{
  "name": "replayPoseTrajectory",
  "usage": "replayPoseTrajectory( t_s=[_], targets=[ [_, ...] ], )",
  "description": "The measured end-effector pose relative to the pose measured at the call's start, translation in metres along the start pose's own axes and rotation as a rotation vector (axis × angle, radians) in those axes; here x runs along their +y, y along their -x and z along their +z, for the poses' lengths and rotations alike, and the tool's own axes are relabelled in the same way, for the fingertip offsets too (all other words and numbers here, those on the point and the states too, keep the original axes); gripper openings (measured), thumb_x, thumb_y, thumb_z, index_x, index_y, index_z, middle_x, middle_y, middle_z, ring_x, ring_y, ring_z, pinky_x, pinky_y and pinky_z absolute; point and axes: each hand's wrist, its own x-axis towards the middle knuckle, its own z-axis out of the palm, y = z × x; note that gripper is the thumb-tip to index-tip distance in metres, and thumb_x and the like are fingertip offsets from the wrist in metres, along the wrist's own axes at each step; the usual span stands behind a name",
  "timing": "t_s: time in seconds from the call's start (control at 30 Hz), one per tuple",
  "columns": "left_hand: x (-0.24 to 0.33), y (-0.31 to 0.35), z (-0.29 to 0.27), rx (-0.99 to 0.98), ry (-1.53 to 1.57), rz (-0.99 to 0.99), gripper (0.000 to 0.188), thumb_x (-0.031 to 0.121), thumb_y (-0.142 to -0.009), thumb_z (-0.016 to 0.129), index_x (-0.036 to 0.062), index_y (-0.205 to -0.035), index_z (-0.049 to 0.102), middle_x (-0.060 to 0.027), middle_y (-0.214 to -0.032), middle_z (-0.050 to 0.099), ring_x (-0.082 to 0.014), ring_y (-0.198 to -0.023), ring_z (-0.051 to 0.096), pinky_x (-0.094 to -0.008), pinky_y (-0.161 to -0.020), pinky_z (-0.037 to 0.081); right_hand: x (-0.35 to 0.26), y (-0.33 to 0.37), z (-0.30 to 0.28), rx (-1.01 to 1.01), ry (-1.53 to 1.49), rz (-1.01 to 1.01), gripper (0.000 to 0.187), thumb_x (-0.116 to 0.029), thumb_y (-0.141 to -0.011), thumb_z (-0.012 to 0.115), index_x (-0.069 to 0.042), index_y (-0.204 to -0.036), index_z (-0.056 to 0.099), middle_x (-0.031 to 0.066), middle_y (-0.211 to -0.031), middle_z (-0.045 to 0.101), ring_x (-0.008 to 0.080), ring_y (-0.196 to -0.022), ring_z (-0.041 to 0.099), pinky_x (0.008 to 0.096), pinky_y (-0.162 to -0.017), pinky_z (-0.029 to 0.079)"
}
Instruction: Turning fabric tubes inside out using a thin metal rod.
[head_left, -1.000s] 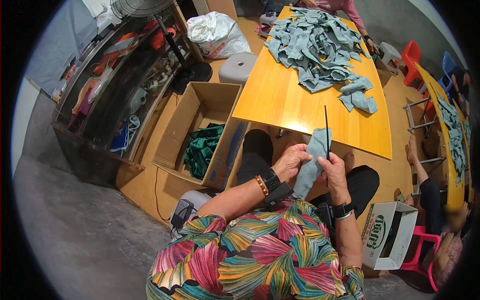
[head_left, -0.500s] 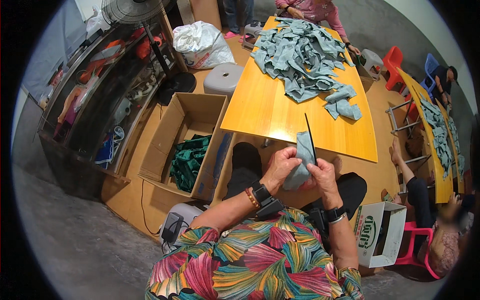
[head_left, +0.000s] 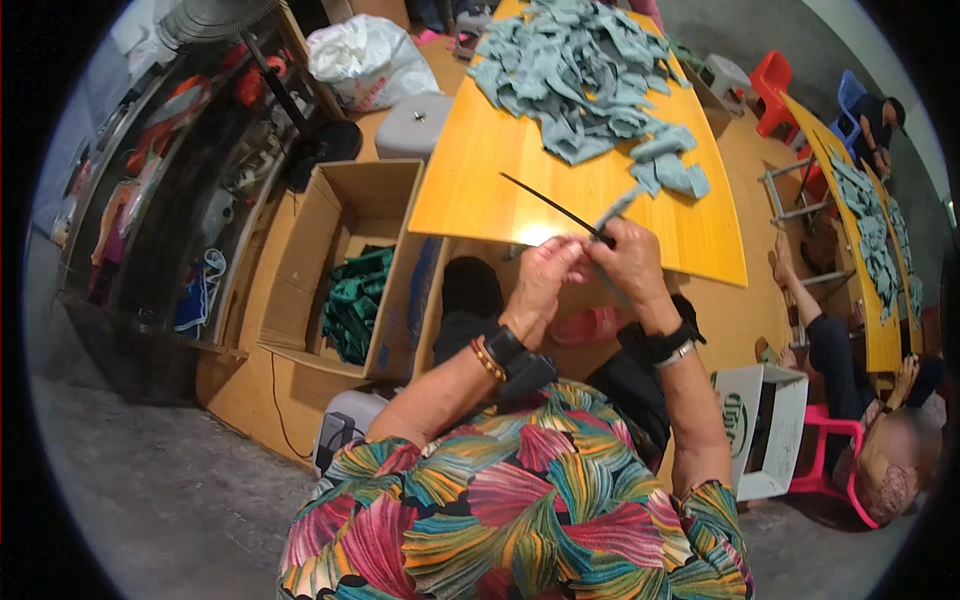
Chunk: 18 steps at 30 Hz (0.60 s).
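In my right hand (head_left: 632, 258) are a thin black stick (head_left: 545, 200) and a narrow, folded grey-green cloth piece (head_left: 618, 205). The stick slants up and left from my fingers, its far tip over the near part of the yellow table (head_left: 480, 200). My left hand (head_left: 545, 278) is closed in a pinch against the cloth, its fingertips touching those of my right hand. Both hands are at the table's near edge, above my lap. A heap of similar grey-green cloth pieces (head_left: 575, 85) covers the far part of the table, and a few loose ones (head_left: 670, 170) lie closer to me.
To my left, a cardboard box (head_left: 290, 270) holds dark green shiny fabric (head_left: 355, 310). Beyond it are a grey stool (head_left: 415, 125), a white sack (head_left: 365, 65) and a shelf (head_left: 150, 200). At right are a white carton (head_left: 775, 430), a pink chair (head_left: 825, 450) and people at another table.
The black stick has swung from near upright to a slant toward the left. The cloth has turned and narrowed in my hands, and both hands have moved slightly up. The whole view has shifted.
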Motion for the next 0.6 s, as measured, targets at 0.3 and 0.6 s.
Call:
replayPoseTrajectory(
  t_s=[0.3, 0.6],
  targets=[
    [0.002, -0.004, -0.004, 0.023, -0.035, -0.074, 0.017, 0.01, -0.078, 0.067, 0.0002, -0.089, 0.058, -0.0041, -0.077, 0.061, -0.0102, -0.064, 0.058, -0.0201, -0.057, 0.047, -0.002, 0.005, 0.0, -0.237, -0.287, 0.22, 0.018, -0.015, -0.07, 0.06, 0.002, -0.076, 0.06, 0.0183, -0.063, 0.057, 0.0244, -0.057, 0.058, 0.0335, -0.056, 0.045],
    [0.002, -0.003, -0.006, 0.111, -0.266, 0.069, 0.011, 0.003, -0.077, 0.062, -0.0024, -0.087, 0.063, -0.0047, -0.074, 0.062, -0.0101, -0.063, 0.057, -0.0221, -0.058, 0.047, -0.006, 0.011, 0.002, -0.25, -0.469, 0.274, 0.015, -0.012, -0.074, 0.061, 0.003, -0.076, 0.061, 0.0049, -0.058, 0.056, 0.0065, -0.058, 0.05, 0.0254, -0.053, 0.043]
  ],
)
